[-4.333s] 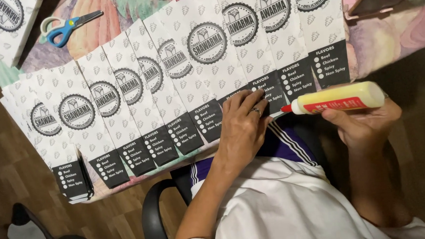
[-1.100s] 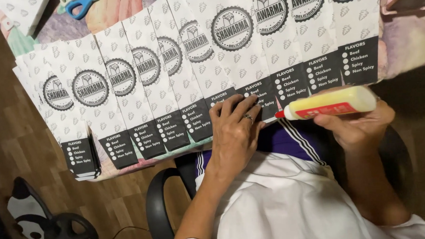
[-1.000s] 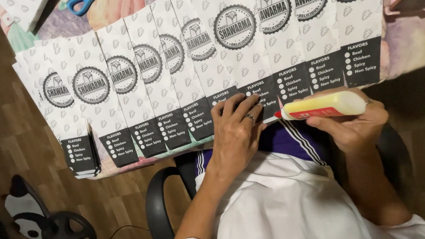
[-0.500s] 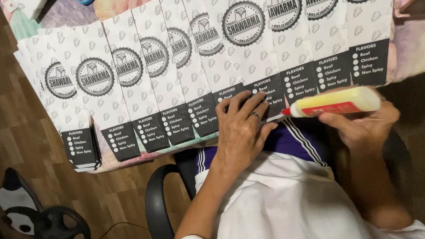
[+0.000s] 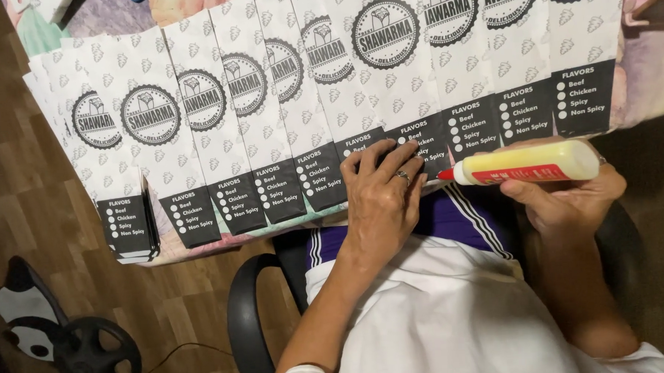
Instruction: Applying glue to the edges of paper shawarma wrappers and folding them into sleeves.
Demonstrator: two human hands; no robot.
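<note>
- Grip, right hand [image 5: 571,202]: fingers wrapped round a yellow glue bottle [image 5: 525,163], held level, its red tip just beside the black bottom strip of a paper bag [image 5: 387,72].
- Grip, left hand [image 5: 381,199]: fingers spread flat, pinching nothing, pressing on that strip.
- Bags lie fanned and overlapping along the worktop [image 5: 655,68] edge.
- Handling, as judged: bags light, thin, easily creased; best held flat by the bottom strip. Bottle soft-walled; take it mid-body, squeeze gently.
- Chair armrest [image 5: 244,317] sits below.
</note>
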